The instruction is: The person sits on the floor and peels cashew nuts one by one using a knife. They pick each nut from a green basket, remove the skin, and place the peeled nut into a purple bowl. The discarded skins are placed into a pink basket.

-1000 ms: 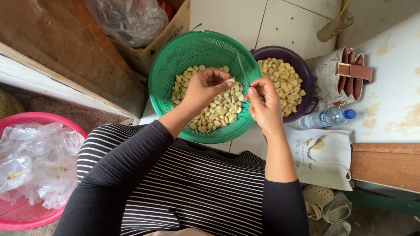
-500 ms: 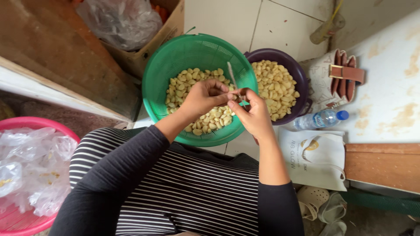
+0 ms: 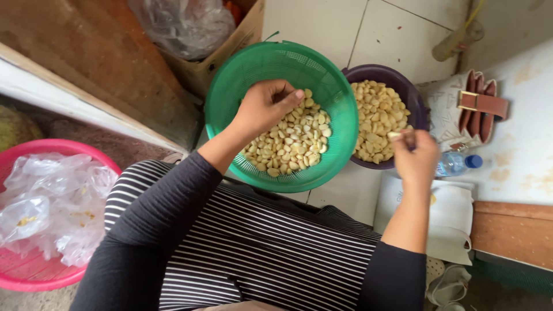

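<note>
Our left hand (image 3: 266, 106) curls loosely over pale peeled cloves (image 3: 291, 141) in the green plastic colander (image 3: 230, 86); our right hand (image 3: 416, 158) pinches one clove (image 3: 395, 135) above the purple plastic bowl (image 3: 412, 95).

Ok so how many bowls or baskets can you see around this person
3. A green basket of pale cloves under the left hand; a purple bowl just right of it, by the right hand; a pink basket with plastic bags at far left. Others may be out of frame.

Hands parted; right hand (image 3: 416, 158) over purple bowl (image 3: 412, 95)
</note>
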